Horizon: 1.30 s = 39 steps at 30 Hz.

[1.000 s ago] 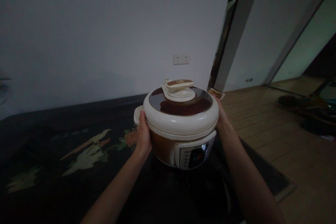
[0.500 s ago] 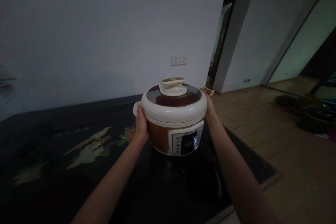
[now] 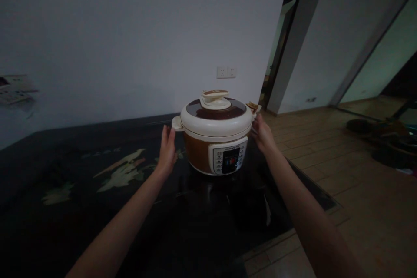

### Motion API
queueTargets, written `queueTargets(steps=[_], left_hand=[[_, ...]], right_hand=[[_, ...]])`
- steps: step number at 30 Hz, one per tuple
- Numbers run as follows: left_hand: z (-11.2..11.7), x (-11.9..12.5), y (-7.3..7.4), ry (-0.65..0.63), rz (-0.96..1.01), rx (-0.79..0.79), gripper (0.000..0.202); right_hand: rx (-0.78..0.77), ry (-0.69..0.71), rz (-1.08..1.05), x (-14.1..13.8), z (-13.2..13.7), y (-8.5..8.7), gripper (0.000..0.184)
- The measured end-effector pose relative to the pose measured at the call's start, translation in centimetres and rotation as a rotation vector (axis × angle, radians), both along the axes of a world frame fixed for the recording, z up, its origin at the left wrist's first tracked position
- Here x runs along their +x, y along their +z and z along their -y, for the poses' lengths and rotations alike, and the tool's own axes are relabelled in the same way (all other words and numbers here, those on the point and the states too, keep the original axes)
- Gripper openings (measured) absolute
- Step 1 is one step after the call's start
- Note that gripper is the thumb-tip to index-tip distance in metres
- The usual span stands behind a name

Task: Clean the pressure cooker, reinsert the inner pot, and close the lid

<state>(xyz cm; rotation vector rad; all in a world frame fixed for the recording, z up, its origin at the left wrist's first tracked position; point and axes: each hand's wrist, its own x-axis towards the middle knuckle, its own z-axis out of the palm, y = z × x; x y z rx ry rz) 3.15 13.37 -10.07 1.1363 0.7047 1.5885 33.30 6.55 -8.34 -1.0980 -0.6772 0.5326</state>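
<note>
A white and brown electric pressure cooker (image 3: pixel 216 130) stands upright on a black glossy table (image 3: pixel 202 234). It has a dark lid top, a lid handle (image 3: pixel 215 100) and a front control panel (image 3: pixel 229 157). Just beside its left side handle (image 3: pixel 177 124) is my left hand (image 3: pixel 167 150), fingers stretched upward and apart from the cooker's body. On the other side, my right hand (image 3: pixel 263 132) is by the right side handle, with its fingers spread and the tips partly hidden. A small brownish label or paper (image 3: pixel 254 107) sticks out at that handle.
Behind the table rises a pale wall with a double socket (image 3: pixel 226 72). The table top carries a painted leaf pattern (image 3: pixel 122 173). To the right are a tiled floor (image 3: pixel 368 208), a doorway (image 3: pixel 282 39) and dark items (image 3: pixel 391 139). Papers (image 3: pixel 16 89) hang on the wall at left.
My left hand has come off the cooker's side and moved outward to the left. My right hand has loosened from the right side. The cooker appears slightly farther off.
</note>
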Motion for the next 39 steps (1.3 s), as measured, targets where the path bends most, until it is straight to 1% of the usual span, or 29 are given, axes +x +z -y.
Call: queueTargets(steps=[1, 2, 3, 4, 5, 6, 7, 8, 9, 11, 12, 13, 15, 17, 20, 23, 26, 28, 29, 31, 32, 33, 34, 35, 37, 39], left_hand=[[1.5, -0.9, -0.4, 0.131, -0.120, 0.125, 0.048], [3.2, -1.8, -0.9, 0.215, -0.259, 0.277, 0.047], [5.0, -2.5, -1.5, 0.228, -0.395, 0.417, 0.042], [6.9, -2.9, -2.2, 0.172, -0.528, 0.548, 0.034], [8.6, -3.1, -2.9, 0.034, -0.681, 0.674, 0.030], [10.2, -2.9, -3.5, -0.139, -0.826, 0.788, 0.031], [11.6, -2.5, -4.2, -0.319, -0.968, 0.882, 0.033], [12.8, -1.8, -4.9, -0.455, -1.087, 0.945, 0.035], [13.7, -1.0, -5.5, -0.539, -1.186, 0.959, 0.037], [14.7, 0.8, -6.7, -0.628, -1.325, 0.952, 0.048], [14.9, 1.5, -7.2, -0.652, -1.367, 0.943, 0.053], [15.0, 2.1, -7.7, -0.670, -1.395, 0.935, 0.057], [14.7, 2.6, -8.5, -0.694, -1.417, 0.926, 0.061], [14.3, 2.7, -9.1, -0.689, -1.412, 0.918, 0.059], [13.5, 2.7, -9.4, -0.661, -1.402, 0.905, 0.058], [12.9, 3.0, -9.4, -0.656, -1.404, 0.884, 0.060], [12.8, 2.5, -8.8, -0.663, -1.390, 0.871, 0.061], [12.7, 1.2, -8.2, -0.657, -1.373, 0.858, 0.058], [12.7, 0.3, -7.9, -0.640, -1.359, 0.842, 0.053], [12.2, -2.2, -7.3, -0.576, -1.314, 0.779, 0.040], [11.8, -3.5, -7.1, -0.531, -1.286, 0.731, 0.035], [11.4, -4.9, -7.0, -0.482, -1.258, 0.673, 0.031], [10.8, -6.2, -6.9, -0.432, -1.233, 0.611, 0.029], [10.2, -7.4, -7.0, -0.382, -1.214, 0.548, 0.027], [8.9, -9.4, -7.3, -0.259, -1.173, 0.438, 0.027], [7.9, -10.6, -7.7, -0.142, -1.133, 0.367, 0.030]], right_hand=[[-0.005, -0.015, 0.019, -0.5, 2.1, -0.5, 0.046], [-0.007, -0.030, 0.043, -1.1, 4.4, -1.2, 0.045], [-0.012, -0.032, 0.074, -1.8, 6.7, -2.2, 0.043], [-0.026, -0.030, 0.110, -2.4, 9.1, -3.4, 0.041], [-0.068, -0.013, 0.175, -3.1, 11.2, -4.9, 0.037], [-0.162, -0.001, 0.369, -3.8, 13.2, -6.5, 0.035], [-0.218, -0.026, 0.535, -4.3, 14.9, -8.2, 0.034], [-0.268, -0.048, 0.686, -4.9, 16.3, -10.0, 0.038], [-0.325, -0.071, 0.810, -5.3, 17.4, -11.7, 0.040], [-0.449, -0.094, 0.998, -6.0, 18.7, -14.6, 0.041], [-0.484, -0.099, 1.085, -6.2, 19.0, -15.7, 0.043], [-0.511, -0.103, 1.162, -6.3, 19.1, -16.5, 0.044], [-0.538, -0.093, 1.279, -6.1, 18.7, -17.3, 0.045], [-0.549, -0.063, 1.339, -5.7, 17.9, -17.2, 0.045], [-0.556, -0.012, 1.369, -5.0, 16.2, -16.6, 0.045], [-0.563, 0.011, 1.376, -4.5, 14.9, -16.3, 0.045], [-0.528, -0.005, 1.358, -4.2, 14.6, -16.3, 0.044], [-0.477, -0.043, 1.328, -4.2, 14.9, -16.1, 0.043], [-0.445, -0.068, 1.307, -4.4, 15.2, -15.7, 0.043], [-0.370, -0.107, 1.255, -5.4, 15.7, -14.6, 0.040], [-0.327, -0.106, 1.226, -6.3, 15.8, -13.7, 0.037], [-0.285, -0.075, 1.198, -7.4, 15.8, -12.8, 0.034], [-0.245, -0.015, 1.173, -8.9, 15.6, -11.8, 0.031], [-0.207, 0.075, 1.150, -10.5, 15.2, -10.7, 0.029], [-0.146, 0.302, 1.127, -14.3, 13.8, -8.7, 0.028], [-0.135, 0.534, 1.117, -18.0, 11.7, -7.4, 0.025]])
